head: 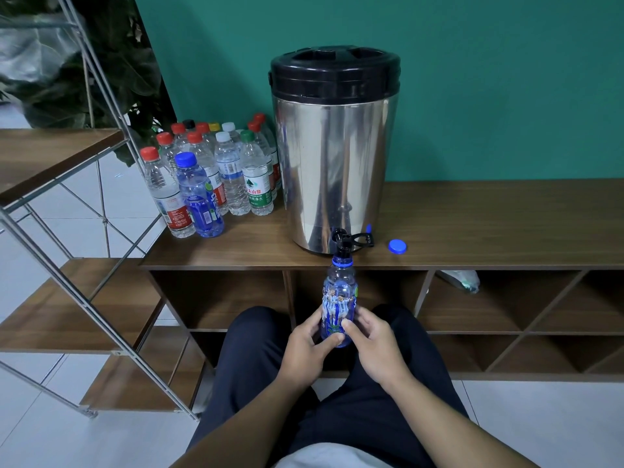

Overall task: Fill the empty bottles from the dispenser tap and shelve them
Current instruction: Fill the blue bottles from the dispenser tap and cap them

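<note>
A blue bottle [339, 292] with a picture label stands upright, uncapped, its mouth right under the black tap [343, 243] of the steel dispenser [334, 157]. My left hand [305, 346] and my right hand [374, 342] both grip the bottle's lower part from either side, above my lap. Its blue cap [397, 246] lies on the wooden cabinet top [489, 224], to the right of the tap. The tap's lever points right. Water level inside the bottle cannot be told.
Several capped bottles [216, 170] stand in a cluster left of the dispenser. A metal-framed shelf with wooden boards [50, 157] stands at the left. Open cabinet compartments [472, 305] lie below the top, one holding a crumpled plastic bag [462, 280].
</note>
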The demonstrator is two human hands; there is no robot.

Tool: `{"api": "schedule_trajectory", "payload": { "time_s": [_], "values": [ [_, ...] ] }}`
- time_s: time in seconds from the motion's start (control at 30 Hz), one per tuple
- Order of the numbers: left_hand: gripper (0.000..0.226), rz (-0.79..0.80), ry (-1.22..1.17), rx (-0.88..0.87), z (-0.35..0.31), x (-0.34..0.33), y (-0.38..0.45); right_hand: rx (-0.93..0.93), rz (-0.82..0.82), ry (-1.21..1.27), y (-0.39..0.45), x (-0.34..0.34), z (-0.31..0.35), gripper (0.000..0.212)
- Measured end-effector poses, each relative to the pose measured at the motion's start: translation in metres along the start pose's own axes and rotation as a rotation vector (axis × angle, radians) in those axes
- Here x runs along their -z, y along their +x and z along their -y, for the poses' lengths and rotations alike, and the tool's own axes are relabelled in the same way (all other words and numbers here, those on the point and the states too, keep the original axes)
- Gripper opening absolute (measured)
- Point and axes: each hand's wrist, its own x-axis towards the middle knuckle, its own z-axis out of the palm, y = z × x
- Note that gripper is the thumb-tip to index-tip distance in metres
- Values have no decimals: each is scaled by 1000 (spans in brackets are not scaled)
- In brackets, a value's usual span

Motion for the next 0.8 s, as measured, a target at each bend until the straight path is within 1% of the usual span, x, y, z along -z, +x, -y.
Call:
{"api": "schedule_trajectory", "payload": {
  "time_s": [0.8],
  "values": [
    [56, -4, 4, 9, 2, 0, 0, 23, 4, -13, -3, 0, 6, 32]
  ]
}}
